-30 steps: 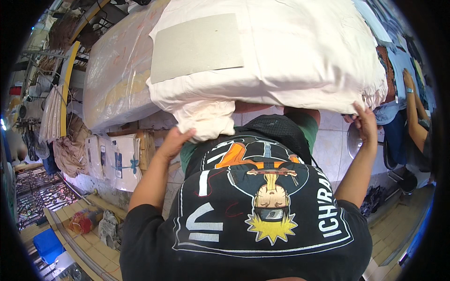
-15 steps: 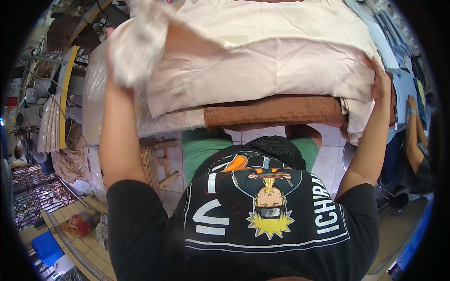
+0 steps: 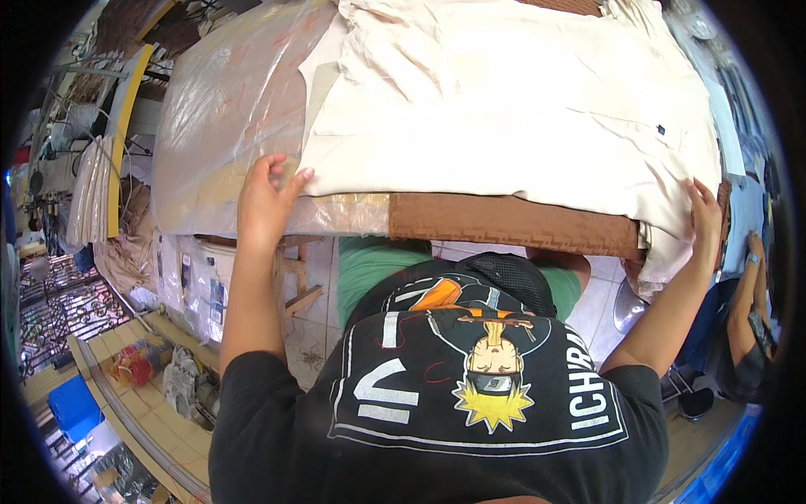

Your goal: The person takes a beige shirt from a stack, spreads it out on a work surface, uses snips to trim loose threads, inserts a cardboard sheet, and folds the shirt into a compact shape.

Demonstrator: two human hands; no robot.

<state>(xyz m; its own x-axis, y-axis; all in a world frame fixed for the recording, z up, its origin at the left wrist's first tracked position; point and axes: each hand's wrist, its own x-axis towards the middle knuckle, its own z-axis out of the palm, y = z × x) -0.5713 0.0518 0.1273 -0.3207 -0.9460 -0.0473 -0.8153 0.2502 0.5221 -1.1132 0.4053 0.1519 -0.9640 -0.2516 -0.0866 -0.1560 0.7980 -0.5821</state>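
A cream garment (image 3: pixel 504 109) with seams and a small dark mark near its right end lies spread over a padded table. Its left part is bunched in folds toward the far side. My left hand (image 3: pixel 270 195) is at its near left corner, thumb tip by the cloth edge and fingers apart. At the garment's right end, my right hand (image 3: pixel 705 214) rests its extended fingers against the cloth, which hangs over the table's edge there. Beneath the garment, the table has a brown patterned cover (image 3: pixel 512 223) and, on the left, clear plastic sheeting (image 3: pixel 227 109).
Blue garments (image 3: pixel 739 214) lie along the right side, where another person's arm (image 3: pixel 743 294) reaches in. A yellow-edged board (image 3: pixel 130 126) stands at the left. Below it are a wooden bench (image 3: pixel 138 412) with bagged items and a blue container (image 3: pixel 74 409).
The garment's left part, held up and blurred before, now lies down on the table. My left hand has come down toward the near edge and away from the cloth bunch; my right hand is lower.
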